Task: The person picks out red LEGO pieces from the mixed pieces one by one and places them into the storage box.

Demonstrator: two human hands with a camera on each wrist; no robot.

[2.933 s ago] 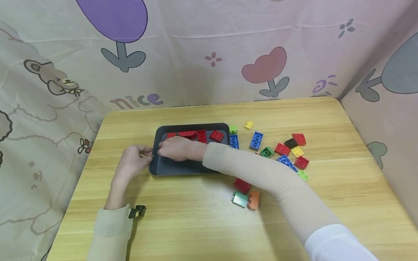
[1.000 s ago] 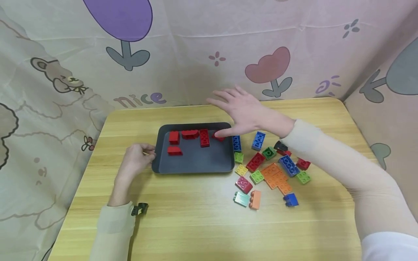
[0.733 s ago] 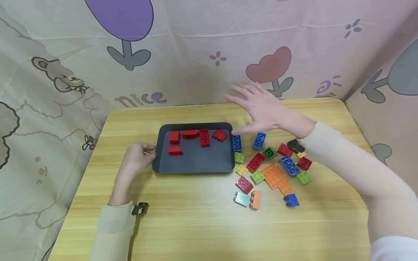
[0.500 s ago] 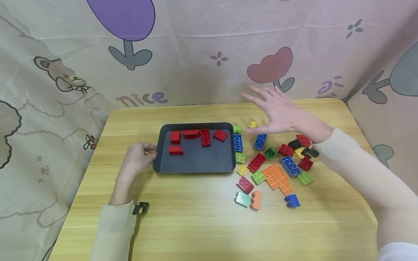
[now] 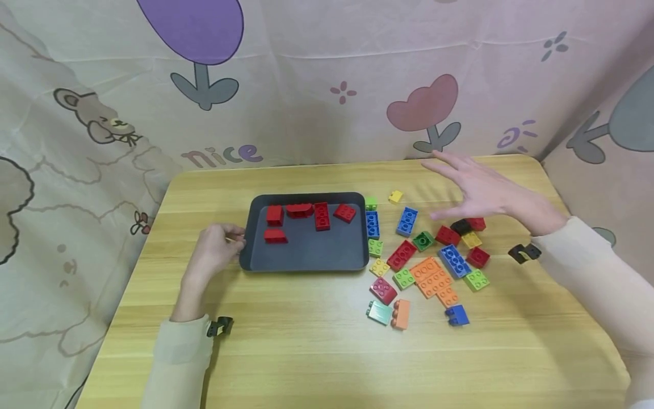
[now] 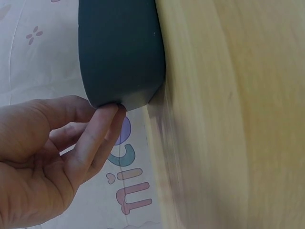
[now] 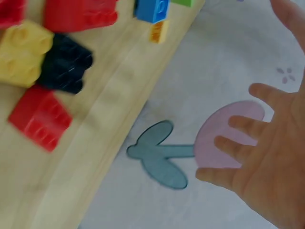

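My left hand point(image 5: 214, 248) is at the left end of the dark grey tray point(image 5: 311, 258), pinching its edge; the left wrist view shows the fingertips point(image 6: 113, 112) against the tray's outer wall. Inside the tray lie several red toy bricks point(image 5: 322, 216), some of them slanted or curved. My right hand point(image 5: 482, 184) hovers over the back right of the table, fingers spread, holding nothing. Below and beside it are a black brick point(image 5: 461, 226), a yellow brick point(image 5: 471, 240) and red bricks point(image 5: 447, 236), which the right wrist view shows close up.
Loose bricks cover the table right of the tray: blue point(image 5: 407, 221), green point(image 5: 423, 241), orange point(image 5: 431, 277) and teal point(image 5: 379, 312) among them. A small yellow brick point(image 5: 395, 196) sits near the back edge. A patterned cloth point(image 5: 306, 85) hangs behind the wooden table point(image 5: 306, 352).
My right hand has come out of the tray and moved right over the loose bricks, its fingers spreading. A slanted red brick now shows in the tray's left part. The left hand stays put.
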